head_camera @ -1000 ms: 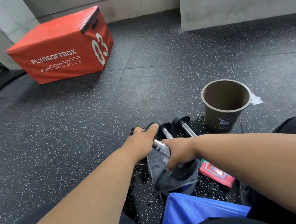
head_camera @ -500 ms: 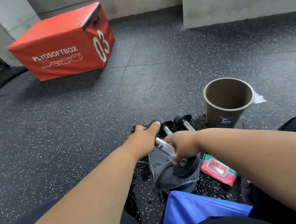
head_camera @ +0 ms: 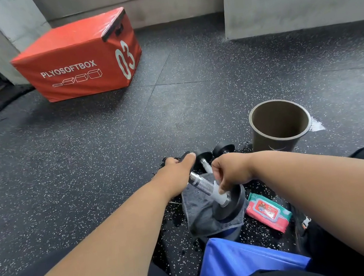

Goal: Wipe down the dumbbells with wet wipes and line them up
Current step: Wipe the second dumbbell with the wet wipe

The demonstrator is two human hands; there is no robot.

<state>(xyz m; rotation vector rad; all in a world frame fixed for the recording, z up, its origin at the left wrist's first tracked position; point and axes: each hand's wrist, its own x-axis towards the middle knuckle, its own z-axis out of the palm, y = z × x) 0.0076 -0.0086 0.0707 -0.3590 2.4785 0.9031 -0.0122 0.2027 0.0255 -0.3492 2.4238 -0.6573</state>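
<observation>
Under R hand (head_camera: 230,172): wipe (head_camera: 218,194) on dumbbell (head_camera: 218,195).

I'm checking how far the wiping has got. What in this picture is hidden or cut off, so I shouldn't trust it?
Head view only:
- Far end of the held dumbbell: covered by the left hand.
- Two dumbbells behind: handles and near ends hidden by the right hand and its arm.
- Wet wipe: partly hidden under the right hand's fingers.
- Brown bin: printed mark cut by the right forearm.
- Blue bag: lower part hidden by dark clothing.
</observation>
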